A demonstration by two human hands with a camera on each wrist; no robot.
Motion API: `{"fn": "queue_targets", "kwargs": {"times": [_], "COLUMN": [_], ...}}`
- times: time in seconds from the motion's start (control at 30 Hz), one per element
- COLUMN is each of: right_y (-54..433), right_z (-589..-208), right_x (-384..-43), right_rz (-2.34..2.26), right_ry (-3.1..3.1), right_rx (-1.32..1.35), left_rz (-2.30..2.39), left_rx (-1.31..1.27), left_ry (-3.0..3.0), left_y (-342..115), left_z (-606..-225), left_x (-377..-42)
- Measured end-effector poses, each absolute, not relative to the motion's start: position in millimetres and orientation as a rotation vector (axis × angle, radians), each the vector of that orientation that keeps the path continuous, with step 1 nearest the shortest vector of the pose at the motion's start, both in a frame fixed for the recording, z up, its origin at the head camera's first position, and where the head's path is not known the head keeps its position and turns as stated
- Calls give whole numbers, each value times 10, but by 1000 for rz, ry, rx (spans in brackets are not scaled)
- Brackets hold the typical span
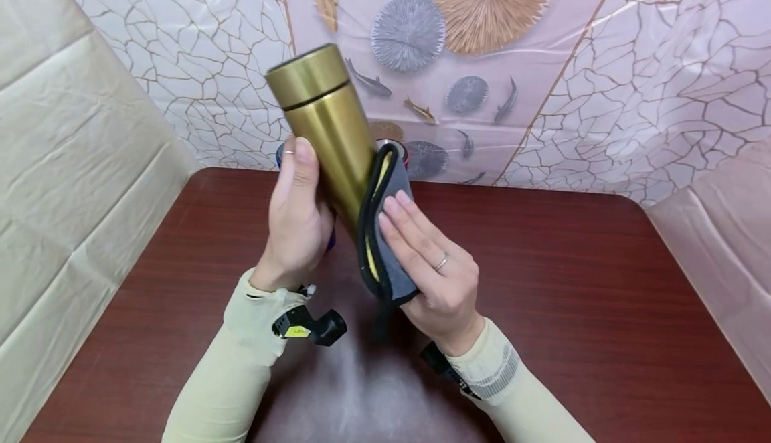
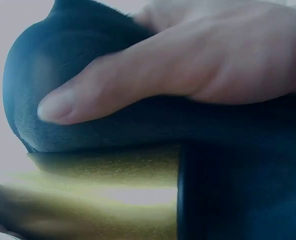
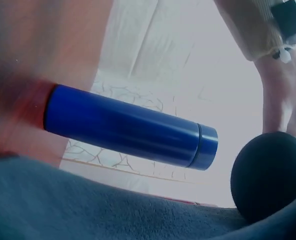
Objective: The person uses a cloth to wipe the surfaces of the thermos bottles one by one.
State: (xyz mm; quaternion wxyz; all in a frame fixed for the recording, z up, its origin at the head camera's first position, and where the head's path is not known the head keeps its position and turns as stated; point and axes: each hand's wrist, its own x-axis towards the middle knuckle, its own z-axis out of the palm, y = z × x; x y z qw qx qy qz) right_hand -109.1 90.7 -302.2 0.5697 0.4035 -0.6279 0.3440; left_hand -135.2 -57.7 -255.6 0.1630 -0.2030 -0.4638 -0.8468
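Observation:
My left hand [image 1: 299, 212] grips a gold thermos bottle [image 1: 340, 142] from its left side, thumb along the front. The bottle is tilted in the air, its lid end up and to the left. Against its lower right side my right hand [image 1: 436, 262] holds a folded grey cloth [image 1: 400, 249] with black edging and a yellow inner face. In the left wrist view, a thumb [image 2: 63, 106] presses the cloth, which looks dark there, over the gold surface. The bottle's dark round base [image 3: 270, 177] shows in the right wrist view.
A blue bottle [image 3: 123, 125] stands on the brown table [image 1: 572, 282], mostly hidden behind my left hand in the head view. Behind the cloth, the top of a red-rimmed bottle [image 1: 394, 143] peeks out. Patterned sheeting [image 1: 211, 61] hangs along the table's back edge.

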Motion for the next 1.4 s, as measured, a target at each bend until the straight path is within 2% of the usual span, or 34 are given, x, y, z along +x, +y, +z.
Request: {"fn": "queue_targets", "kwargs": {"times": [0.2,0.37,0.6,0.77,0.97,1.2,1.4], "right_y": [904,906,956,1020,1116,1264,1209], "right_z": [-3076,-3138,-3134,-3052,-2922,-2852,-2884], "right_x": [-1145,-1155,-1152,-1120,-1061,-1077,-1076], "right_rz": [706,663,711,813,963,1126,1049], "right_ry": [-1521,-1614,-1701,-1705,-1685,-1651,-1614], "right_rx": [1131,1175,1122,1028,829,687,773], "left_rz": [-2434,-2442,-2416,-2317,-2080,-2026,-2084], "left_rx": [-537,-478,-540,-590,-806,-933,-928], "left_ry": [-1058,-1005,-1196,-1625,-2072,-2213,-2036], "left_y": [-781,-849,-709,-578,-357,-163,-200], "left_z": [-2442,-2397,-2472,-2602,-2793,-2923,-2876], "left_x": [-1425,-1434,-1418,-1333,-1279,-1236,-1207]}}
